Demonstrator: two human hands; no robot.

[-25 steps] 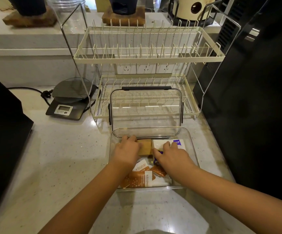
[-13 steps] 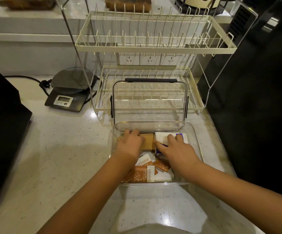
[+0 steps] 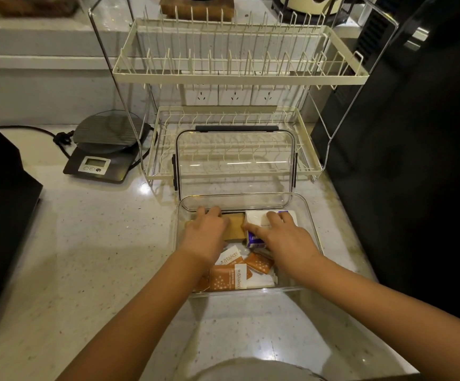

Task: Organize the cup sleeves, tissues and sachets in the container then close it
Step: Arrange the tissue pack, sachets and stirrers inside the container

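Observation:
A clear plastic container (image 3: 312,215) stands open on the counter in front of me. Its clear lid (image 3: 235,166) leans upright behind it against the dish rack. Inside at the back lie brown cup sleeves (image 3: 235,229) and a white and purple tissue pack (image 3: 256,221). Orange and white sachets (image 3: 231,276) fill the near part. My left hand (image 3: 205,233) rests over the cup sleeves, its fingers reaching the back wall. My right hand (image 3: 281,236) lies over the tissue pack, thumb against its left side and fingers on top.
A cream two-tier dish rack (image 3: 239,75) stands behind the container. A digital kitchen scale (image 3: 105,149) with a cable sits at the left. A black appliance (image 3: 404,149) rises close on the right, and another dark object (image 3: 0,204) borders the left edge.
The camera has tilted slightly, so the scene sits a little differently in view. Both hands stay in the container on the cup sleeves and tissue pack with hardly any shift.

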